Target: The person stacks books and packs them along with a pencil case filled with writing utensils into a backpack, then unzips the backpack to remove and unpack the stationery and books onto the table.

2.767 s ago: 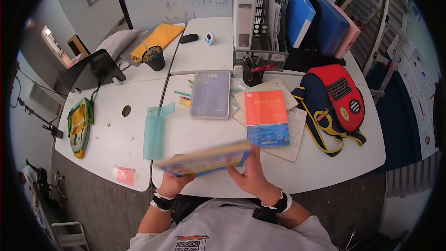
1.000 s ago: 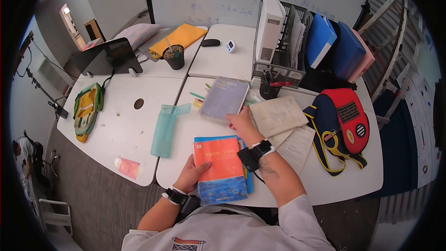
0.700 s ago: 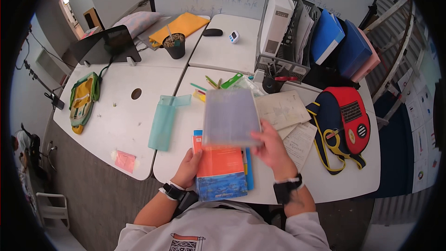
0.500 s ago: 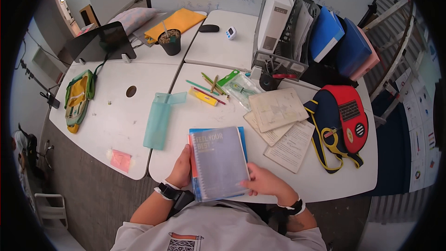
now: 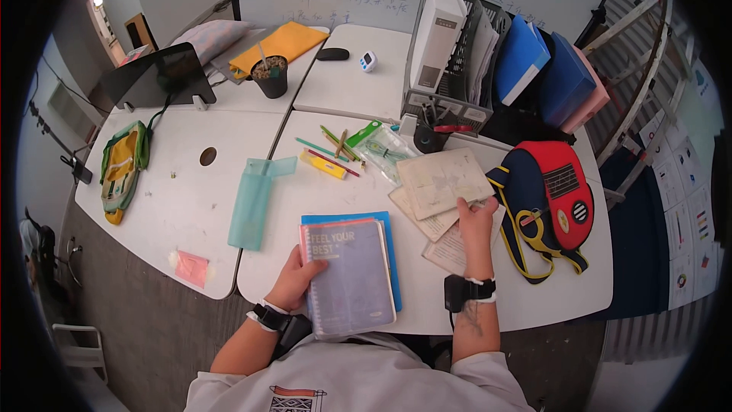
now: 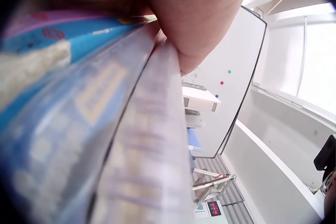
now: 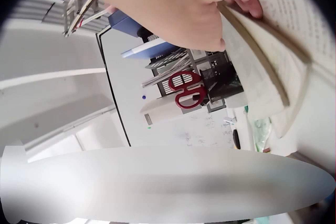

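In the head view, my left hand (image 5: 292,282) grips the left side of a stack of books at the table's front edge, thumb on top. Uppermost is a spiral notebook (image 5: 351,282) with a translucent cover; an orange book's edge and a blue book (image 5: 394,275) stick out beneath. The left wrist view shows the layered edges of this stack below my hand. Farther right, my right hand (image 5: 476,225) pinches the near right corner of a worn beige book (image 5: 438,183), which lies over other old books (image 5: 446,250). The right wrist view shows its curved page block (image 7: 254,58).
Pencils (image 5: 335,145), a yellow box (image 5: 324,165) and a green-topped clear packet (image 5: 385,149) lie behind the stack. A red backpack (image 5: 564,198) stands right, a teal case (image 5: 250,206) left. Farther back are a pen holder (image 5: 431,137), file rack (image 5: 450,103) and potted plant (image 5: 269,76).
The orange book, then the spiral notebook, came onto the stack in my left hand. My right hand has let go of the notebook and moved right to the worn book.
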Motion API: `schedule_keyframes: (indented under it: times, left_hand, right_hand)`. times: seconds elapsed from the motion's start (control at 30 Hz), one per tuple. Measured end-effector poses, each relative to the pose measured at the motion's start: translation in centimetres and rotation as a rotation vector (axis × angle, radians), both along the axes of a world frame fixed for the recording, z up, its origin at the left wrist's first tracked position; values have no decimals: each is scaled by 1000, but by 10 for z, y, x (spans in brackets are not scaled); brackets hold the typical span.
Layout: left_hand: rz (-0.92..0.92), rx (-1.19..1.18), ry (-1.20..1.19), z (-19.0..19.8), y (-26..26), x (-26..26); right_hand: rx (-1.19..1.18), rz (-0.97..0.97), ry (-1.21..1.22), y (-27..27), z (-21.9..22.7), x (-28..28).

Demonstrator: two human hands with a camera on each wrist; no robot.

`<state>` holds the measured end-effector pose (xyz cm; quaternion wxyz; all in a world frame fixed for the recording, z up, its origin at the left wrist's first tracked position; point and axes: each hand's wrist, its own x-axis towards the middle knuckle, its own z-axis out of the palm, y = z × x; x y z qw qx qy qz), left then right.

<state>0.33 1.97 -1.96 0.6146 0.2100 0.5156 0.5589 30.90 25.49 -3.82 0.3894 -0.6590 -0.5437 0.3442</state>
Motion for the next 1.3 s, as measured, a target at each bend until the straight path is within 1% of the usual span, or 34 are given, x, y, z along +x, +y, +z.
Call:
schedule_keyframes:
  times: [0.03,0.07,0.13,0.17,0.2,0.23,0.27,0.33,0.37,0.43,0.5,0.57,0.6,0.63,0.67,0.7,0.73,0.77,0.8,0.83,0.9,0.93,0.97,1.0,1.03,1.1,1.13,1.17,1.2,1.23,1.3]
  left_hand:
    - [-3,-2,-2,0,-1,0]
    - [-3,-9,6,0,-1,0]
    - [-8,-8,17,0,2,-1]
    - [-17,-5,25,0,2,-1]
    - [-23,-2,33,0,2,-1]
    - [-22,1,34,0,2,-1]
    - [-17,-4,32,-1,2,-1]
    - [-7,-10,28,-1,2,-1]
    - [-12,-1,23,0,1,-1]
    - [-11,3,17,-2,1,-1]
    - [-12,15,1,-5,1,-1]
    - [-13,1,11,-2,1,-2]
    - [-18,-8,22,-1,2,-2]
    - [-18,-13,18,2,2,-2]
    - [-24,-9,24,4,3,-1]
    - [-30,-5,30,5,3,-1]
    - [-33,-11,28,3,2,-1]
    - [-37,-26,38,1,1,-2]
    - [-40,-39,50,-2,1,-3]
    - [-41,-42,50,-6,1,-4]
    - [43,-76,-85,-14,0,-6]
    - [45,-77,-82,-15,0,-7]
    - [72,-50,-206,-15,0,-7]
    - [99,-22,-330,-15,-1,-6]
    - [100,-23,-327,-13,-2,-5]
    - [40,11,-91,-4,-4,-1]
    - [38,10,-91,-2,-4,-1]
    - [-8,35,-97,0,-2,-2]
    - [-56,62,-103,2,0,-2]
    - [-64,63,-103,4,1,-2]
    - [-77,51,-51,6,1,-2]
  right_hand:
    - [-12,-5,289,5,0,-2]
    - [-12,-11,290,9,-1,-7]
    - [74,-141,468,19,-4,-17]
    - [79,-142,470,23,-7,-18]
    - [68,-179,527,27,-10,-20]
    - [57,-214,583,28,-6,-23]
    - [60,-211,585,28,-2,-23]
    - [-45,-158,712,24,9,-21]
    - [-48,-154,710,21,12,-19]
    - [-90,-96,855,15,17,-7]
    - [-80,-90,843,2,34,5]
    - [-5,11,1110,-9,50,17]
    - [-130,60,1214,-2,31,39]
    - [-134,56,1210,-14,45,38]
    - [-238,107,1257,-33,73,34]
    - [-343,157,1303,-45,87,33]
    - [-412,200,1258,-43,82,32]
    - [-414,194,1258,-49,78,32]
    - [-342,319,1089,-58,71,28]
    - [-269,439,916,-70,74,10]
    - [-334,431,881,-96,65,-26]
    - [-358,573,765,-104,54,-36]
    - [-381,713,646,-110,46,-46]
    - [-382,714,649,-116,42,-53]
    - [-427,731,614,-123,42,-61]
    - [-472,744,580,-135,39,-72]
    - [-276,769,493,-141,42,-77]
    - [-82,784,402,-145,47,-80]
    - [-70,808,384,-148,57,-75]
    - [-67,800,383,-143,57,-69]
    - [-202,815,119,-127,51,-37]
